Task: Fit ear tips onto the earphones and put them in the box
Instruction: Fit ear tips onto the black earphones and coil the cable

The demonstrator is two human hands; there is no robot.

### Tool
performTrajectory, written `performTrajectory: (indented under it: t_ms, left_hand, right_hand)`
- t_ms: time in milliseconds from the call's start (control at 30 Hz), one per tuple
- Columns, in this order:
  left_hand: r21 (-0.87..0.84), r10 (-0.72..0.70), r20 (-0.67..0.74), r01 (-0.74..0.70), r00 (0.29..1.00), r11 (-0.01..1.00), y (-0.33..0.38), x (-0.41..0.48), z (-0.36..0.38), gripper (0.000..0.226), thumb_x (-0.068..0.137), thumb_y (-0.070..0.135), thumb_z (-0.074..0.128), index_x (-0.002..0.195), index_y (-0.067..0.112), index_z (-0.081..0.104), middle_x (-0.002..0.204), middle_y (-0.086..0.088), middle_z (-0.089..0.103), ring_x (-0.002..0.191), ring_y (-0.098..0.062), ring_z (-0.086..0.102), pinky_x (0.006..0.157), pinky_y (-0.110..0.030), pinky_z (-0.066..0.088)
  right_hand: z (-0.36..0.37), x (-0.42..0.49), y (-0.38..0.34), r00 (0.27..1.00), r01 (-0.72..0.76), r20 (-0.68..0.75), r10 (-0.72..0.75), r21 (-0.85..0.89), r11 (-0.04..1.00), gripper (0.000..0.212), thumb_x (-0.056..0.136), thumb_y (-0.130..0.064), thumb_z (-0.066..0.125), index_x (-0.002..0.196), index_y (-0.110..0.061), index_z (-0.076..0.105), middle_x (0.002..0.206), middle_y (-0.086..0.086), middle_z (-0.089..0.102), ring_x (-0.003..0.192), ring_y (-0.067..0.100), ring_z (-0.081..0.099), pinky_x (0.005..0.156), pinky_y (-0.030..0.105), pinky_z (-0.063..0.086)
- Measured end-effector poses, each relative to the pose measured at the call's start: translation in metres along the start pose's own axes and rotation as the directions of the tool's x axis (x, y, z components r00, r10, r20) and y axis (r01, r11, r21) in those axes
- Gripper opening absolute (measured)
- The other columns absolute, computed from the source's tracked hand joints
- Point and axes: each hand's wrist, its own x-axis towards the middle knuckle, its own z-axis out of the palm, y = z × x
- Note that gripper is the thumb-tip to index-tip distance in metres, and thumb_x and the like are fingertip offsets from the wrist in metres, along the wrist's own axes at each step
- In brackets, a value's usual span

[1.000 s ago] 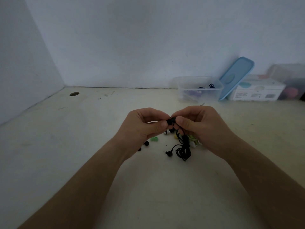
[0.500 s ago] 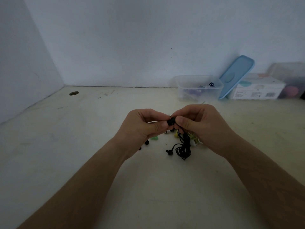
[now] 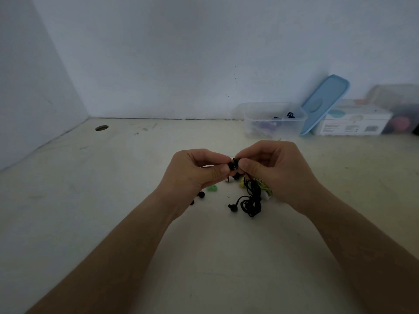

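here, everything placed against the clear box:
left hand: my left hand [image 3: 195, 175] is raised over the worktop [image 3: 113, 200], nearer to me than the clear box [image 3: 273, 123]; thumb and forefinger are pinched on a small black ear tip [image 3: 231, 165].
right hand: my right hand [image 3: 275, 169] is just beside the left, also on my side of the clear box; its fingertips are closed on the black earbud [image 3: 236, 163], pressed against the ear tip.
whether the tip is seated: cannot tell, the fingers hide the joint.
black earphones: the cable bundle [image 3: 250, 200] hangs from my right hand down to the worktop, on my side of the clear box; the second earbud [image 3: 232, 207] lies at its left edge.
loose tips: a green tip [image 3: 212, 189], a black tip [image 3: 200, 194] and a white-and-black piece [image 3: 230, 179] lie under my hands, between me and the clear box.
yellow-green earphones: a tangle [image 3: 264, 185] shows just behind the black cable, partly hidden by my right hand.
clear box: open, at the back wall, with some coloured things and a dark cable inside, too blurred to name.
blue lid: [image 3: 324, 103] leans tilted against the clear box's right side.
white carton: [image 3: 353, 123] just right of the lid, well right of the clear box.
worktop hole: [image 3: 101, 128] far left of the clear box, near the corner.
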Motion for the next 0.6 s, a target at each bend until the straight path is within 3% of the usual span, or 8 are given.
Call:
performTrajectory:
  t_ms: [333, 433, 600]
  left_hand:
    - [0.016, -0.010, -0.039, 0.011, 0.999, 1.000, -0.0041, 0.0003, 0.0013, 0.019, 0.075, -0.004, 0.073, 0.076, 0.015, 0.078, 0.086, -0.015, 0.076, 0.085, -0.029, 0.075, 0.077, -0.027, 0.059]
    - [-0.058, -0.034, -0.022, 0.032, 0.999, 0.998, -0.0046, 0.0002, 0.0021, 0.013, 0.065, 0.006, 0.075, 0.074, 0.014, 0.078, 0.086, -0.015, 0.076, 0.084, -0.028, 0.075, 0.076, -0.026, 0.059]
    - [-0.127, -0.050, 0.016, 0.052, 0.999, 0.991, -0.0046, 0.0007, 0.0027, 0.015, 0.063, 0.004, 0.071, 0.077, 0.007, 0.074, 0.085, -0.014, 0.076, 0.080, -0.024, 0.075, 0.073, -0.025, 0.060]
  right_hand:
    - [0.0040, -0.0004, 0.0027, 1.000, 0.027, -0.006, -0.027, -0.032, 0.999, 0.018, 0.084, 0.000, 0.073, 0.085, -0.018, 0.073, 0.075, 0.001, 0.076, 0.070, 0.013, 0.073, 0.066, 0.017, 0.054]
    - [0.0041, -0.0002, 0.0035, 1.000, 0.018, -0.005, -0.018, -0.007, 1.000, 0.014, 0.084, 0.001, 0.072, 0.088, -0.013, 0.074, 0.076, 0.002, 0.076, 0.070, 0.013, 0.073, 0.066, 0.017, 0.054]
    - [-0.0003, -0.0005, 0.0039, 0.997, -0.053, 0.053, 0.046, 0.120, 0.991, 0.012, 0.088, 0.003, 0.066, 0.098, 0.001, 0.073, 0.084, 0.013, 0.076, 0.076, 0.018, 0.074, 0.068, 0.021, 0.057]
